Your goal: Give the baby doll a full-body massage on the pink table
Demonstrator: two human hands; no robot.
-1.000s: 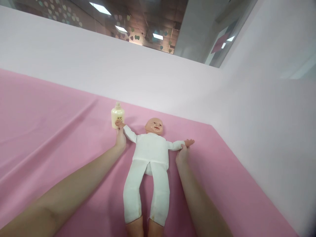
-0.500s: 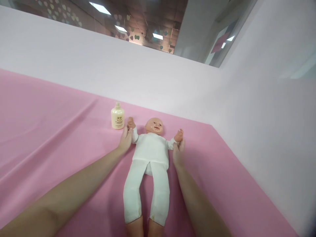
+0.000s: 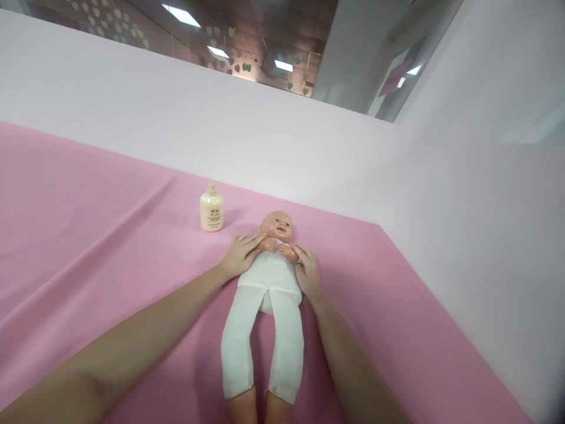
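Note:
A baby doll in a white top and white trousers lies on its back in the middle of the head view, its head pointing away from me. Both of its arms are bent, and its hands meet on the upper chest below the chin. My left hand holds the doll's arm on the left, with fingers laid over the forearm near the wrist. On the other side, my right hand is closed around the other forearm. My palms and the doll's sleeves are partly hidden.
A cream pump-top bottle stands left of the doll's head. Pink cloth with a long fold covers the surface. A white wall rises behind, with a window above, and another white wall borders the right.
The doll's arms have moved from spread out and raised at its sides to folded inward over the chest. Both my hands have come inward with them.

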